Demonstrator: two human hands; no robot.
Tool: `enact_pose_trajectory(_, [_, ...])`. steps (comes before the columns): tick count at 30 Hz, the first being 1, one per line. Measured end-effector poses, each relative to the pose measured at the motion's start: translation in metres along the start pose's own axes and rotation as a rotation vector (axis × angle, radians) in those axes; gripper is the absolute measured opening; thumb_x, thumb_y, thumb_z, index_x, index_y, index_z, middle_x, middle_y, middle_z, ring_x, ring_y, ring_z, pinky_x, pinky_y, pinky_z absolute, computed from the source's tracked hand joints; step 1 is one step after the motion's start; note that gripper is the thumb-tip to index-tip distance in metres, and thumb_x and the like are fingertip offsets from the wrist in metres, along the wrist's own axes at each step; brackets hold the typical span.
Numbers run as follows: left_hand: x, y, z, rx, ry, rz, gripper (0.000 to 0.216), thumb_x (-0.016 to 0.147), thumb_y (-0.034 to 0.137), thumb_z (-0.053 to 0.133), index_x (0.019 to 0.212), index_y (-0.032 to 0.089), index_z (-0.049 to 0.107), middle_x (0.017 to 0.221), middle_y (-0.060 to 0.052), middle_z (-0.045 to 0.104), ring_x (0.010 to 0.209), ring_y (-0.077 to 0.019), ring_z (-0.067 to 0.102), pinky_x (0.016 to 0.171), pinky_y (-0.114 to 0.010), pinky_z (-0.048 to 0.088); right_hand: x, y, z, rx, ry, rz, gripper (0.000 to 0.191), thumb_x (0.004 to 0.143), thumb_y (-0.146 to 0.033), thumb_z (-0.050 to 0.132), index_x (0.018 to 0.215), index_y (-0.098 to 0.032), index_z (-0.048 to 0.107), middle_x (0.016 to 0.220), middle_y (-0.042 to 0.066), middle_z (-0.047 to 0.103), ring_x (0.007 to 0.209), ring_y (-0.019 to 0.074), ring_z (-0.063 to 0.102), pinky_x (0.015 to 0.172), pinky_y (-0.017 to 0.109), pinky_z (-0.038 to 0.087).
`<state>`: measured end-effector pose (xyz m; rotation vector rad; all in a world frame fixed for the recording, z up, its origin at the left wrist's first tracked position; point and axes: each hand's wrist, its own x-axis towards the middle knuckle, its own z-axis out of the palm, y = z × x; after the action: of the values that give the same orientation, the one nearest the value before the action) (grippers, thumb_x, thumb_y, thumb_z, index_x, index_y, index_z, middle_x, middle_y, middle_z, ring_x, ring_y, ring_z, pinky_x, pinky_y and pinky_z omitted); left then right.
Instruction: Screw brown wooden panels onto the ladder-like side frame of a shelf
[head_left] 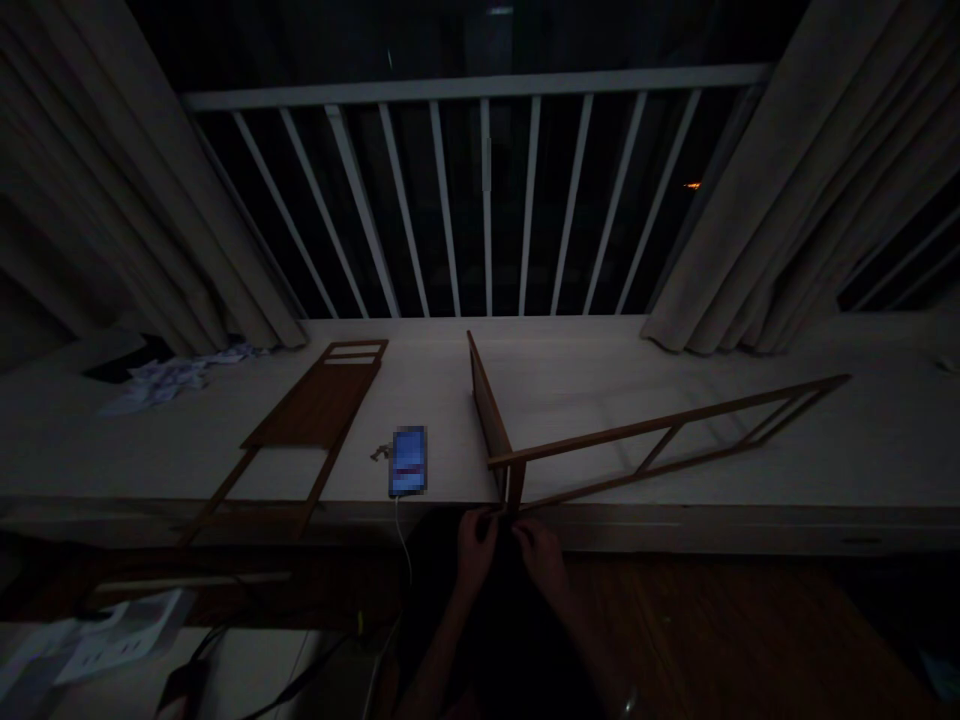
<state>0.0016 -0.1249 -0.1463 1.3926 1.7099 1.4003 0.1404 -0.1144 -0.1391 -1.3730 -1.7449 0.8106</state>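
Our left hand [478, 545] and right hand [541, 553] are close together at the near corner of the wooden frame [637, 427], at the front edge of the window ledge [585, 370]. Their fingers curl narrowly; we cannot tell whether either grips anything. We would work this joint best by steadying both angled sections and keeping fingertips clear of pinching. One section is a slim dark panel, the other an open, ladder-like shape of thin brown rails. Leftward lie a lit phone [409, 460] and a flat wooden piece [311, 405] overhanging the front edge; behind, softly pleated curtains [720, 200] flank a pale railing [486, 220].
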Motion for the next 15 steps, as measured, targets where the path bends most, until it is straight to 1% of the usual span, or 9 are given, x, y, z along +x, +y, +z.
enact_pose_trajectory(3, [-0.001,0.001,-0.003,0.085,-0.049,0.08,0.022,0.074,0.033,0.052,0.089,0.019,0.059,0.091,-0.006,0.059,0.089,-0.0189,0.054,0.083,-0.037,0.041,0.002,0.001,0.01,0.055,0.014,-0.031,0.024,0.081,-0.025,0.041,0.086,-0.018,0.063,0.086,0.008,0.064,0.082,0.0199,0.058,0.077,0.032,0.043])
enact_pose_trajectory(6, [0.002,0.002,-0.004,0.139,-0.112,0.115,0.021,0.073,0.032,0.053,0.089,0.02,0.059,0.091,-0.006,0.059,0.09,-0.0198,0.053,0.083,-0.038,0.04,-0.001,-0.003,0.019,0.118,0.086,-0.029,0.025,0.083,-0.025,0.038,0.089,-0.019,0.061,0.09,0.008,0.061,0.086,0.0184,0.056,0.079,0.031,0.042])
enact_pose_trajectory(8, [0.004,0.002,-0.003,0.13,-0.127,0.116,0.02,0.073,0.031,0.053,0.088,0.02,0.059,0.09,-0.005,0.059,0.09,-0.0196,0.052,0.083,-0.038,0.04,-0.003,-0.005,0.023,0.15,0.131,-0.011,0.025,0.084,-0.027,0.037,0.09,-0.019,0.06,0.09,0.007,0.06,0.085,0.0177,0.055,0.079,0.03,0.042])
enact_pose_trajectory(11, [0.007,-0.002,-0.001,0.085,-0.113,0.109,0.019,0.074,0.03,0.052,0.088,0.02,0.059,0.091,-0.005,0.059,0.091,-0.0191,0.052,0.084,-0.037,0.039,-0.005,-0.005,0.027,0.178,0.17,0.024,0.024,0.084,-0.029,0.038,0.089,-0.02,0.06,0.088,0.006,0.06,0.083,0.0171,0.055,0.078,0.03,0.042])
enact_pose_trajectory(15, [0.01,-0.008,-0.001,0.009,-0.114,0.079,0.02,0.074,0.03,0.053,0.09,0.019,0.059,0.092,-0.005,0.06,0.091,-0.0187,0.053,0.085,-0.036,0.04,-0.004,-0.005,0.029,0.182,0.155,0.045,0.024,0.084,-0.031,0.039,0.087,-0.019,0.06,0.087,0.006,0.06,0.082,0.0168,0.055,0.077,0.029,0.042])
